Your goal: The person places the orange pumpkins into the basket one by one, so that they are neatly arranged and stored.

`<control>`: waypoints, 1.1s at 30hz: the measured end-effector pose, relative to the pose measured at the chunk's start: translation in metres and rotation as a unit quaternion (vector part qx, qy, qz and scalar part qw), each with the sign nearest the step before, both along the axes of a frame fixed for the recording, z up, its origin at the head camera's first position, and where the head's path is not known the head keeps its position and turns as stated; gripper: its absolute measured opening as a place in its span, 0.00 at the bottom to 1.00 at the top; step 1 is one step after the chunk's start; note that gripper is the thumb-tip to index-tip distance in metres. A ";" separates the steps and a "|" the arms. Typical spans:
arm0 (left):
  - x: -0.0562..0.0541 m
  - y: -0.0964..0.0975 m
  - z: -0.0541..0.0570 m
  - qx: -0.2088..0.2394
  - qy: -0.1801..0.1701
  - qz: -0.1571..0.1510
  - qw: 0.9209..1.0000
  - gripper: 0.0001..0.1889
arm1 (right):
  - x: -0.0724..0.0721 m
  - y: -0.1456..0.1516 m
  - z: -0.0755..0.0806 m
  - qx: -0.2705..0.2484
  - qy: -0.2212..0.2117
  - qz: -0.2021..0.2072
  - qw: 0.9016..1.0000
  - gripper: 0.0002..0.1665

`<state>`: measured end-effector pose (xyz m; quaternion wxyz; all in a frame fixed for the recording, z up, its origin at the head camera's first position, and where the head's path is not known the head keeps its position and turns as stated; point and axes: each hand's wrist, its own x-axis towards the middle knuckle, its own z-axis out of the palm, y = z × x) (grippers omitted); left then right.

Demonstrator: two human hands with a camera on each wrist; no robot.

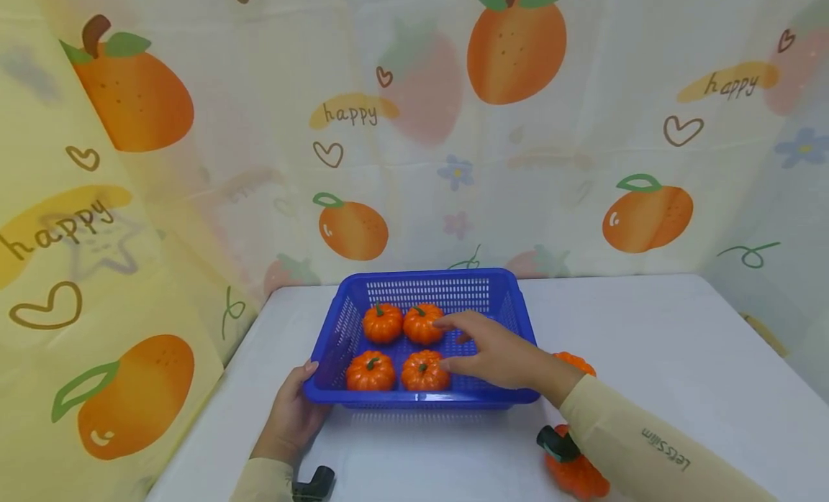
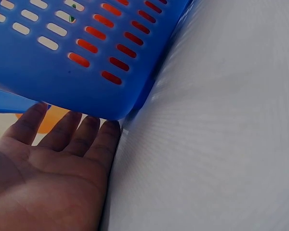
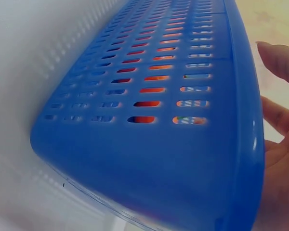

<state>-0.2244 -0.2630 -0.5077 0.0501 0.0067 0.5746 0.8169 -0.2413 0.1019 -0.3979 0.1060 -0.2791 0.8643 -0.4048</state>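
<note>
White tabletop [image 1: 648, 336]; hands [image 1: 296, 408] [image 1: 495, 351]: left touching basket [image 1: 421, 398], right spread above it.

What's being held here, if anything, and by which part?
The left hand touches the blue slotted basket at its near-left corner; whether it grips is unclear. The right hand, over the basket, holds nothing.
</note>
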 end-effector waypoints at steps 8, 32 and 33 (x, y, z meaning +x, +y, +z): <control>0.001 0.001 0.001 -0.012 -0.010 0.006 1.000 0.38 | 0.001 0.005 0.001 -0.001 -0.004 -0.010 1.000 0.35; 0.000 0.000 -0.001 -0.013 0.005 -0.006 1.000 0.39 | 0.001 0.051 0.010 -0.014 0.007 -0.046 0.999 0.36; 0.000 0.000 -0.001 -0.014 0.006 -0.008 1.000 0.39 | 0.001 0.053 0.010 -0.017 0.007 -0.046 0.999 0.36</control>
